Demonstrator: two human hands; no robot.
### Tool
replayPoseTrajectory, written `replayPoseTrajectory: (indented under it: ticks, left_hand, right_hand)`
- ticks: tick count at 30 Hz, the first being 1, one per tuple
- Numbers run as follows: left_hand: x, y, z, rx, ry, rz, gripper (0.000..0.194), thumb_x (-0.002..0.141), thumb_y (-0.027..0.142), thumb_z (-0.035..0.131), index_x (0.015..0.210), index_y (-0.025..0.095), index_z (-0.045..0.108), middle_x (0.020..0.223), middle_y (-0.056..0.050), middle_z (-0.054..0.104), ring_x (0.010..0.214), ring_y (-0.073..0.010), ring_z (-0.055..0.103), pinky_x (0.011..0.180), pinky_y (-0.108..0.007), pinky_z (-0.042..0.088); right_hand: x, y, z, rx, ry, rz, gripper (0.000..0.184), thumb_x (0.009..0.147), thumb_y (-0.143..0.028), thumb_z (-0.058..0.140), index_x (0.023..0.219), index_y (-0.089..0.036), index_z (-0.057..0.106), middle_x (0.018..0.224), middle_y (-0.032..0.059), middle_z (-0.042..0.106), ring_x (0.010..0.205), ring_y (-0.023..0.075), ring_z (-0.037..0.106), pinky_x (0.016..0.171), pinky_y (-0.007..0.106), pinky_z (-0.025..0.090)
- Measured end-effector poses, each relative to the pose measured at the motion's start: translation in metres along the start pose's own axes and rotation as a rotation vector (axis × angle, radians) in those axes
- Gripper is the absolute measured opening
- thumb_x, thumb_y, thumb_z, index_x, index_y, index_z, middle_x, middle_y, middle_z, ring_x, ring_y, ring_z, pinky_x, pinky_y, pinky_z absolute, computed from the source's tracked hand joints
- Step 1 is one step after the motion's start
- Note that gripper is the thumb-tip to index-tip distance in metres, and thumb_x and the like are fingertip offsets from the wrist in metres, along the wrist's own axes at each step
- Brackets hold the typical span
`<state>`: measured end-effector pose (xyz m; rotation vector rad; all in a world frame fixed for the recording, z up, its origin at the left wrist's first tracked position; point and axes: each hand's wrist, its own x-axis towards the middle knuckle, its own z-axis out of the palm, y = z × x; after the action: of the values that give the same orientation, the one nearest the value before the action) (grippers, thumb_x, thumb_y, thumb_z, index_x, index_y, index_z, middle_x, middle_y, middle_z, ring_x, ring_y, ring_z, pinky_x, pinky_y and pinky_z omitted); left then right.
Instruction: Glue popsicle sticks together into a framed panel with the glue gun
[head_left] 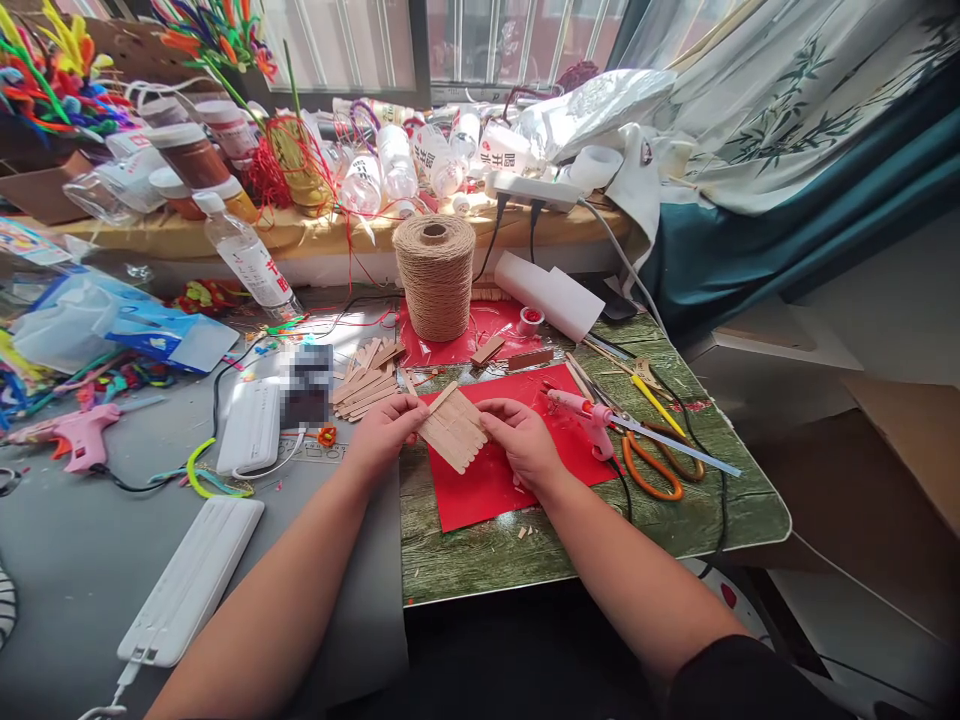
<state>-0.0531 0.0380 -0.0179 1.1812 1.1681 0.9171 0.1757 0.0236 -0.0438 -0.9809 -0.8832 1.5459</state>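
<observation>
Between my two hands is a small panel of wooden craft sticks point(453, 430), laid side by side with one stick across the top edge. My left hand point(390, 432) pinches its upper left corner. At its right edge, the fingers of my right hand point(521, 440) are closed on it. The panel is tilted above a red sheet point(480, 500). A pile of loose craft sticks point(367, 378) lies just beyond my left hand. To the right of my right hand rests a pink hot glue gun point(581, 412), beside orange-handled scissors point(656, 465).
A big twine spool point(433, 280) stands at the back, near a white paper roll point(551, 295). White power banks point(191, 580) and another pink glue gun point(75, 435) lie on the left. Cables cross both tables. Bottles point(244, 255) and craft supplies crowd the back.
</observation>
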Motion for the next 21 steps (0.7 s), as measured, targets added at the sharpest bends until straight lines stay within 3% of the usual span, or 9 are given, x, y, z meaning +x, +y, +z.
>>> replayPoseTrajectory:
  ticks: [3,7,11,13,16,19,21]
  left_hand:
    - [-0.001,0.001,0.000,0.102,-0.067,0.055,0.027,0.088,0.045,0.072,0.093,0.019,0.064,0.078,0.000,0.064,0.064,-0.0113,0.056,0.057,-0.024,0.042]
    - [-0.004,0.001,0.001,0.493,-0.002,0.270,0.037,0.089,0.045,0.070,0.119,0.024,0.063,0.118,-0.007,0.070,0.102,-0.0224,0.066,0.080,-0.035,0.053]
    - [-0.004,-0.001,-0.003,0.807,-0.063,0.390,0.031,0.094,0.043,0.063,0.120,0.025,0.066,0.119,-0.007,0.071,0.111,-0.0259,0.064,0.095,-0.043,0.051]
    - [-0.003,-0.001,-0.004,0.868,-0.104,0.436,0.033,0.095,0.044,0.063,0.121,0.025,0.065,0.119,-0.007,0.071,0.112,-0.0263,0.063,0.097,-0.044,0.050]
    - [-0.004,0.001,-0.004,0.931,-0.237,0.505,0.046,0.089,0.050,0.071,0.128,0.027,0.062,0.126,-0.007,0.069,0.118,-0.0280,0.061,0.102,-0.045,0.046]
    - [-0.007,0.004,0.000,0.990,-0.352,0.529,0.062,0.083,0.051,0.078,0.137,0.029,0.058,0.136,-0.007,0.065,0.126,-0.0298,0.056,0.109,-0.047,0.040]
    - [-0.009,0.005,0.002,1.032,-0.384,0.529,0.062,0.082,0.051,0.078,0.137,0.030,0.059,0.138,-0.007,0.064,0.127,-0.0304,0.055,0.110,-0.048,0.037]
  right_hand:
    - [0.001,0.000,-0.005,-0.119,0.039,-0.058,0.031,0.078,-0.043,0.085,0.095,-0.019,0.077,0.087,0.0043,0.076,0.076,0.0168,0.066,0.070,0.029,0.052]
    - [0.000,-0.002,-0.007,-0.412,-0.072,-0.099,0.026,0.085,-0.044,0.077,0.093,-0.019,0.078,0.088,0.0064,0.077,0.079,0.0209,0.069,0.072,0.033,0.054]
    - [-0.002,-0.009,-0.006,-0.677,-0.102,-0.396,0.020,0.095,-0.035,0.067,0.105,-0.023,0.078,0.106,0.0079,0.076,0.100,0.0237,0.070,0.092,0.038,0.054]
    - [-0.002,-0.012,-0.006,-0.692,-0.029,-0.500,0.019,0.097,-0.031,0.063,0.109,-0.024,0.076,0.111,0.0081,0.074,0.107,0.0234,0.068,0.098,0.039,0.053]
    - [-0.002,-0.013,-0.009,-0.668,0.085,-0.527,0.017,0.098,-0.027,0.060,0.107,-0.023,0.074,0.107,0.0076,0.072,0.103,0.0227,0.068,0.095,0.038,0.054]
    - [-0.001,-0.009,-0.011,-0.646,0.103,-0.506,0.015,0.097,-0.026,0.060,0.104,-0.022,0.073,0.105,0.0073,0.071,0.101,0.0224,0.068,0.093,0.037,0.054]
    - [0.000,-0.006,-0.010,-0.637,0.092,-0.502,0.015,0.097,-0.026,0.060,0.104,-0.022,0.072,0.104,0.0073,0.071,0.101,0.0223,0.068,0.094,0.037,0.054]
